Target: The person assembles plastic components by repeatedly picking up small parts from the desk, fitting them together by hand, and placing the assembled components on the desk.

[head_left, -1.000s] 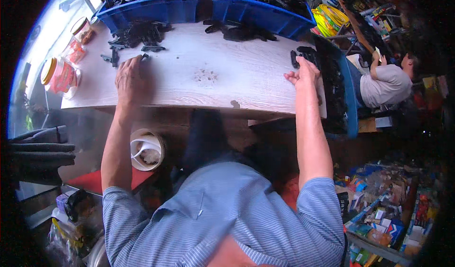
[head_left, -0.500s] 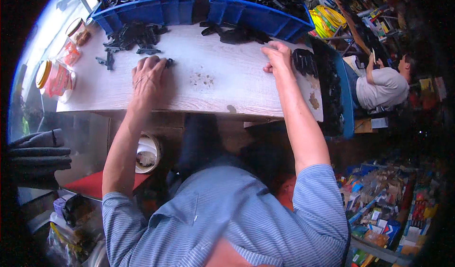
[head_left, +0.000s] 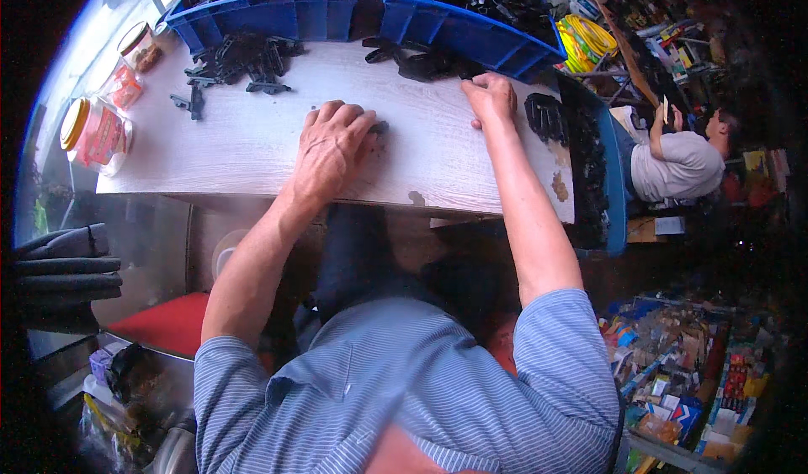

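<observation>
A blue shirt (head_left: 387,381) with thin pale stripes — short sleeves (head_left: 555,331), open collar (head_left: 442,450) — and dark trousers (head_left: 355,255).

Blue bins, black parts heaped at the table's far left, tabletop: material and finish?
Blue bins: likely moulded plastic, slight sheen; ribbed walls, uniform colour.
Black parts: possibly plastic, dark finish; coated metal not excluded, too small to tell.
Tabletop: wood or wood-look laminate, pale; streaky grain shows, but can't tell which.
</observation>
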{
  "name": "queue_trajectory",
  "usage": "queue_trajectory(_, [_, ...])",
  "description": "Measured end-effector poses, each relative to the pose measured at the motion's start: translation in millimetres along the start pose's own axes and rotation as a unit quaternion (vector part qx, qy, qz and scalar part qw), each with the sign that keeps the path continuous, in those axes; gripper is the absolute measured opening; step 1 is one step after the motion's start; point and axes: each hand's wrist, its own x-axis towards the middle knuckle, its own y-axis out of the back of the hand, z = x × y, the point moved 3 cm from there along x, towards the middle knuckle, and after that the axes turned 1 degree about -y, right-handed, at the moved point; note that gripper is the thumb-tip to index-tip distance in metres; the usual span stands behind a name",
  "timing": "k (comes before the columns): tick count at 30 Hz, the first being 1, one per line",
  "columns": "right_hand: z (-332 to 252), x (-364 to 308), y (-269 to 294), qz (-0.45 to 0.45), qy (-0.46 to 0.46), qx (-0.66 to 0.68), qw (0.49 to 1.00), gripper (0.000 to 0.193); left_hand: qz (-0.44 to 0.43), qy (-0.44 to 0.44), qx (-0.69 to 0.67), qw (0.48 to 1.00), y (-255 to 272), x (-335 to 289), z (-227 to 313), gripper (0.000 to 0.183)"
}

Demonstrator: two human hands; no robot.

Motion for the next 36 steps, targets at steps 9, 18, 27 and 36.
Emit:
queue_trajectory(9, [16, -52, -6, -0.224, -0.06, 0.276, 0.933, 0.023, 0.178, 0.042, -0.04, 0.982, 20, -9, -11, 0.04])
queue_trajectory(18, [-31, -109, -30, -0.462, -0.028, 0.307, 0.831, 0.018, 0.026, -0.124, -0.015, 0.992, 25, 14, 8, 0.035])
queue_trajectory(27, [-43, -116, -44, -0.37, -0.012, 0.348, 0.861, 0.025, 0.012, -0.029, -0.058, 0.998, 17, -8, -10, 0.026])
queue_trajectory(36, [-27, -110, -73, -0.263, -0.011, 0.277, 0.924, 0.028, 0.002, -0.043, -0.04, 0.998, 11, -12, -6, 0.034])
